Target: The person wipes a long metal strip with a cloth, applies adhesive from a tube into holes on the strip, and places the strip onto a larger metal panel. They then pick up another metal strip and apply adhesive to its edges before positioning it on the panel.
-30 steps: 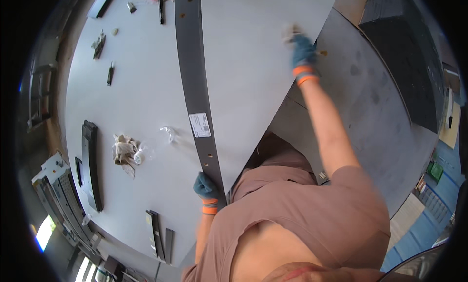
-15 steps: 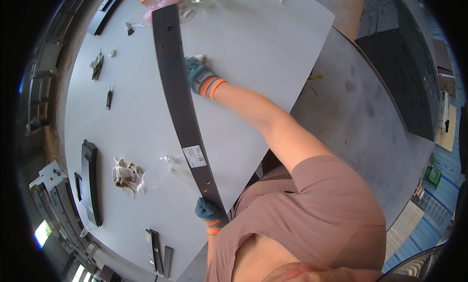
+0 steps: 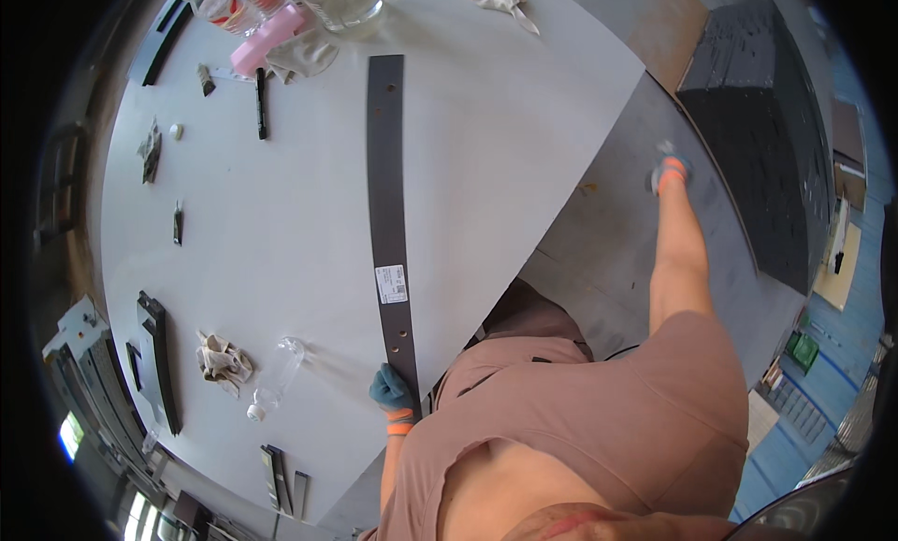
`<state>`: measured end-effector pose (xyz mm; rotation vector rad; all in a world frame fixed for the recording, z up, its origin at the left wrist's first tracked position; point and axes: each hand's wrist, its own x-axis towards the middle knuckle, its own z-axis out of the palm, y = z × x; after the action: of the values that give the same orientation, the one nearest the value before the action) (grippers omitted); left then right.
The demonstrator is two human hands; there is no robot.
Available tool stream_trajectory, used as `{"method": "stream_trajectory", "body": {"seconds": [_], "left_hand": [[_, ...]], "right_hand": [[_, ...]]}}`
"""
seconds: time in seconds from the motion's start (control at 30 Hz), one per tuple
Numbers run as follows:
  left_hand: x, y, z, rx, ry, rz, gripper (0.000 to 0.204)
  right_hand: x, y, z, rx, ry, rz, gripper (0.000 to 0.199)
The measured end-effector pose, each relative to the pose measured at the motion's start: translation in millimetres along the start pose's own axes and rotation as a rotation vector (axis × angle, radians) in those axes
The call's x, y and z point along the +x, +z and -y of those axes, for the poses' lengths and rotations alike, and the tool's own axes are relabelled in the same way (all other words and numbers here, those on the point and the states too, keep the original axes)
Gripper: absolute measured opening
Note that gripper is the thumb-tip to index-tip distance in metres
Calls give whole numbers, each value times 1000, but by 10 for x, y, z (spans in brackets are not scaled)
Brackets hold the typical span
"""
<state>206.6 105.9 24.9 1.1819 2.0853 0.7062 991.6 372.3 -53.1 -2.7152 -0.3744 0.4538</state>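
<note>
Orange-cuffed right hand (image 3: 671,173) blurs, perhaps holding a pale cloth (image 3: 666,148).

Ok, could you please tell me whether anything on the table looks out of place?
One mildly odd thing: a clear plastic bottle lies on its side beside a crumpled rag, rather than standing upright. I see no spill around it.

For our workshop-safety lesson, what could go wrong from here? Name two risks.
Only the left hand holds the long dark strip, at its near end, so the far end might swing.
The clear bottle lies on its side on the table, so a bump could roll it.
</note>
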Motion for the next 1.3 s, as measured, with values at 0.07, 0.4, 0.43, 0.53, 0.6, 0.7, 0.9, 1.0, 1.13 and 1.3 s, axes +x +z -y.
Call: {"method": "stream_trajectory", "body": {"seconds": [0.07, 0.4, 0.43, 0.53, 0.6, 0.7, 0.9, 1.0, 1.13, 1.3], "left_hand": [[78, -48, -137, 104, 69, 26, 52], [232, -94, -418, 146, 67, 133, 48], [245, -110, -415, 149, 58, 153, 47], [182, -156, -327, 168, 40, 151, 46], [154, -163, -187, 174, 41, 157, 45], [114, -227, 36, 217, 54, 172, 44], [156, -325, 261, 247, 48, 241, 37], [154, -308, 269, 339, -35, 256, 30], [197, -322, -130, 359, 40, 41, 24], [534, -169, -391, 369, 175, -203, 28]], "right_hand": [[-102, -259, -51, -70, 136, 43, 51], [-131, -70, 845, 423, -551, -269, 29], [-178, -9, 1079, 444, -719, -323, 30], [-832, 168, 1815, 358, -1164, -392, 34], [-1165, 391, 2147, 278, -1227, -209, 38], [-1746, 872, 2248, -94, -1227, -131, 43], [-3261, 989, 2467, -313, -1493, -300, 43], [-3617, 1206, 2429, -43, -1442, 182, 29], [-4107, 1250, 2466, -198, -1283, 483, 22], [-4213, 1308, 2684, -416, -1102, 608, 26]]}}
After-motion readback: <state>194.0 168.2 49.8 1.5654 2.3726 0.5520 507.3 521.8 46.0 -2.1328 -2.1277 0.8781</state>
